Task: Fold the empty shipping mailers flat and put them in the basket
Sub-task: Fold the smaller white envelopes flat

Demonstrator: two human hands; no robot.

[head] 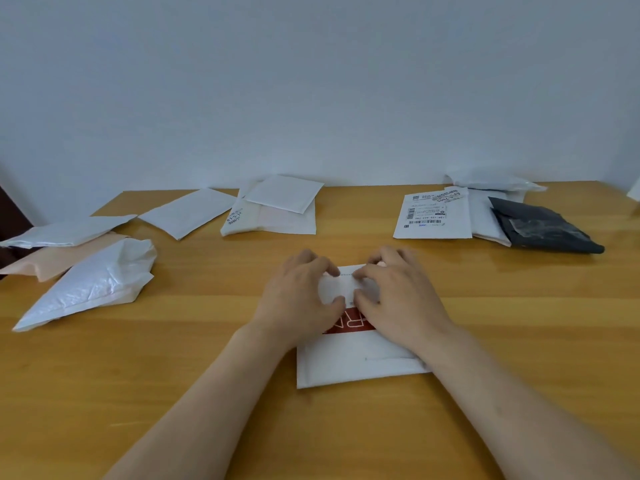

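A white padded mailer (356, 365) with a red printed band lies on the wooden table (207, 341) right in front of me. My left hand (298, 296) and my right hand (398, 292) sit side by side on its far half. Both have curled fingers over the far edge and thumbs underneath, pinching that part of the mailer between them. The near half lies flat on the table. No basket shows in the head view.
Other mailers are spread along the back. On the left lie a crumpled white one (90, 285), a peach one (52, 258) and a flat white one (188, 213). A small stack (277, 209) sits mid-back. At right are a labelled mailer (434, 216) and a black one (540, 225).
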